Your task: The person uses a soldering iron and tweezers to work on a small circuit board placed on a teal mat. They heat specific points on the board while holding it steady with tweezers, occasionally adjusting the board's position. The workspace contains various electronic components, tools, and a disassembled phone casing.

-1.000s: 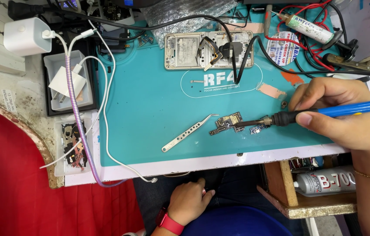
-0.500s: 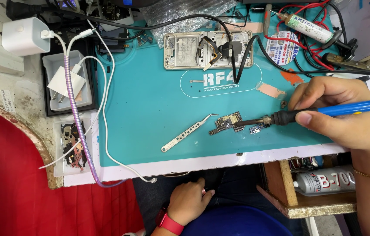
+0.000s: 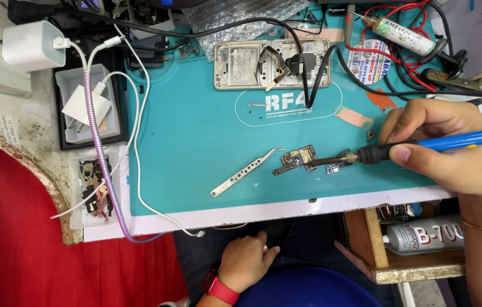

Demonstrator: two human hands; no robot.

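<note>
One blue-handled soldering iron (image 3: pixel 423 146) (metal tip) touches small circuit board (image 3: pixel 296 159).

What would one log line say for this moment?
right hand: holds soldering iron | tip: on circuit board | left hand: on lap, empty | tweezers: on mat

Relative to the teal work mat (image 3: pixel 195 136): the soldering iron (image 3: pixel 423 145) at its right edge is cut off by the frame's right edge, and part of its blue handle is covered by the right hand (image 3: pixel 451 153). The iron tip contact on the small circuit board (image 3: pixel 298 159) is too small to resolve. The left hand (image 3: pixel 246 261), below the mat, has its fingertips hidden under the mat's front edge. The glue tube (image 3: pixel 423 236), lower right, is partly hidden behind the right forearm.
</note>
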